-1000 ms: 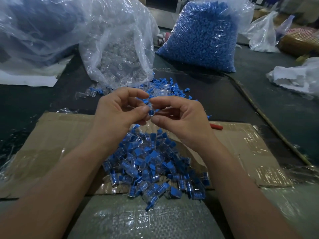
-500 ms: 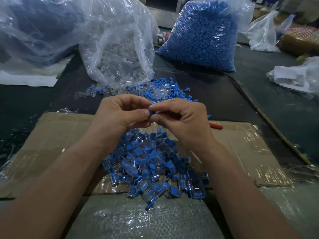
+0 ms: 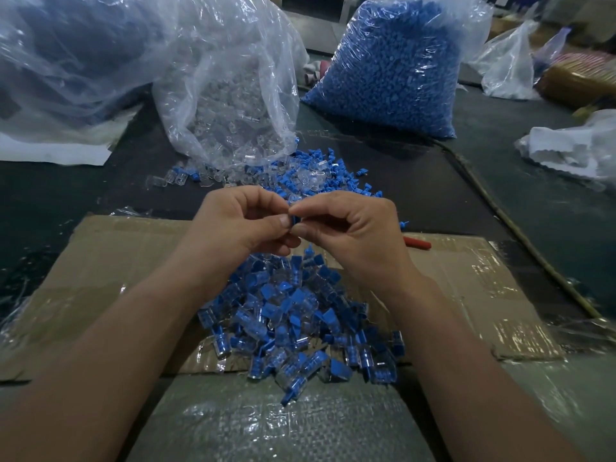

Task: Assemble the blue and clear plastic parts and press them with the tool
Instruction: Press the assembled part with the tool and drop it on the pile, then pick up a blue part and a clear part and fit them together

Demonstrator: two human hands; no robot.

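Left hand and right hand are brought closer than a second ago; blue part is pinched between both above assembled pile; straight, even pressure is advised.

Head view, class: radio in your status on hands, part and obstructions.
Left hand and right hand both pinching small blue part. No clear part visible there. Nothing blocking; assembled pile lies below.
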